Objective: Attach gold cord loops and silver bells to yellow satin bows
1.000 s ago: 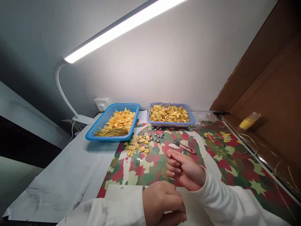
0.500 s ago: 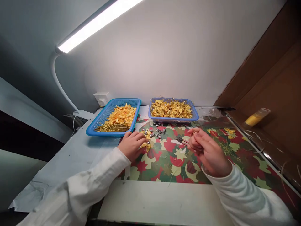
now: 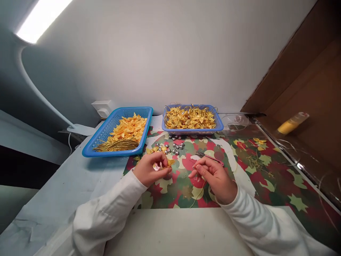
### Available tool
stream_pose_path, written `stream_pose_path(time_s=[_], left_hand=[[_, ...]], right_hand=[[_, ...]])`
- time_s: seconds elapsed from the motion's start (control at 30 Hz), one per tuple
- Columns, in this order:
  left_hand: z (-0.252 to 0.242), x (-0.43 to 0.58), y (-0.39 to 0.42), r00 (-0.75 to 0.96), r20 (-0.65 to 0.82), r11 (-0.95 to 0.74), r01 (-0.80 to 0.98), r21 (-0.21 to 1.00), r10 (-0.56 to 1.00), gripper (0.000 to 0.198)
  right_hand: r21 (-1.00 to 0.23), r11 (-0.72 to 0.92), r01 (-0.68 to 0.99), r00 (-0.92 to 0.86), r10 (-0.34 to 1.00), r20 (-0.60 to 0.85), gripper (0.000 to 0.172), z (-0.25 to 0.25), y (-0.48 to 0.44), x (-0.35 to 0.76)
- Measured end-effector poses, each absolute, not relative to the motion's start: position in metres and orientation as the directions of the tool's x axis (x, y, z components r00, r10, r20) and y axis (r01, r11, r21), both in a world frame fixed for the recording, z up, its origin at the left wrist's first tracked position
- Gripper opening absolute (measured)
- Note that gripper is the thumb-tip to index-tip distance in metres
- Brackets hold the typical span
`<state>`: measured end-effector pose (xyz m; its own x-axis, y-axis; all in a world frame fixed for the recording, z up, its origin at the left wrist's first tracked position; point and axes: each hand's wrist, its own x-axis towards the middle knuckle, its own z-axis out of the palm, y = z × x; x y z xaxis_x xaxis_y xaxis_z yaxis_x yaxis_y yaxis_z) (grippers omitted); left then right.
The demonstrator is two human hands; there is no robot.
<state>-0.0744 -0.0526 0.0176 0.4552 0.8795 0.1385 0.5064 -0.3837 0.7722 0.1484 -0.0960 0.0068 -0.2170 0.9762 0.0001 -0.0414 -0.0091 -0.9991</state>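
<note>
A small yellow ribbon bow [image 3: 171,162] is pinched between thumb and forefinger of my left hand [image 3: 153,169], just over the patterned mat. My right hand [image 3: 214,177] is closed in a pinch a short way to the right. From beneath it a thin yellow thread [image 3: 198,195] trails down to the mat; what its fingertips grip is too fine to see clearly. Behind the hands lie several silver jingle bells [image 3: 178,146] and another yellow bow [image 3: 152,150]. Pink-handled thread snips [image 3: 210,157] rest just beyond my right hand.
A blue basket [image 3: 87,151] at back left holds yellow bows and gold cords. A second blue basket [image 3: 191,131] contains bows with cords attached. Thread scraps [image 3: 257,161] litter the right side, beside a cardboard wall [image 3: 301,81]. A lamp [image 3: 42,21] hangs over the left.
My left hand has lifted a bow from the mat and brought it nearer. My right hand has moved left and down, toward the left hand. The camera view has shifted slightly.
</note>
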Motion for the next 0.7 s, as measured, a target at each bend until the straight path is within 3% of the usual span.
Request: stream_pose_path(time_s=[0.03,0.07,0.17,0.27,0.47,0.7], left_hand=[[0.017,-0.067,-0.057,0.334,0.09,-0.2,0.312,0.929,0.938,0.023],[0.016,-0.058,-0.061,0.266,0.011,-0.048,0.133,0.99,0.964,0.028],[0.008,-0.036,-0.072,0.243,-0.192,0.241,-0.188,0.952,0.951,0.038],[0.001,-0.026,-0.077,0.281,-0.311,0.389,-0.288,0.875,0.908,0.037],[-0.003,-0.025,-0.083,0.371,-0.387,0.527,-0.443,0.725,0.844,0.036],[-0.003,-0.023,-0.086,0.466,-0.404,0.616,-0.544,0.571,0.787,0.034]], right_hand=[[-0.999,0.005,-0.036,-0.205,0.979,0.013,0.027,0.003,-0.096,0.149],[-1.0,0.021,-0.019,-0.19,0.981,0.025,0.026,0.0,-0.097,0.149],[-0.995,0.065,0.074,-0.164,0.985,0.052,0.021,-0.006,-0.101,0.15],[-0.973,0.131,0.189,-0.209,0.974,0.091,0.015,-0.007,-0.105,0.152],[-0.861,0.355,0.364,-0.282,0.923,0.261,0.015,-0.008,-0.109,0.149],[-0.833,0.378,0.404,-0.282,0.918,0.28,0.015,-0.009,-0.111,0.148]])
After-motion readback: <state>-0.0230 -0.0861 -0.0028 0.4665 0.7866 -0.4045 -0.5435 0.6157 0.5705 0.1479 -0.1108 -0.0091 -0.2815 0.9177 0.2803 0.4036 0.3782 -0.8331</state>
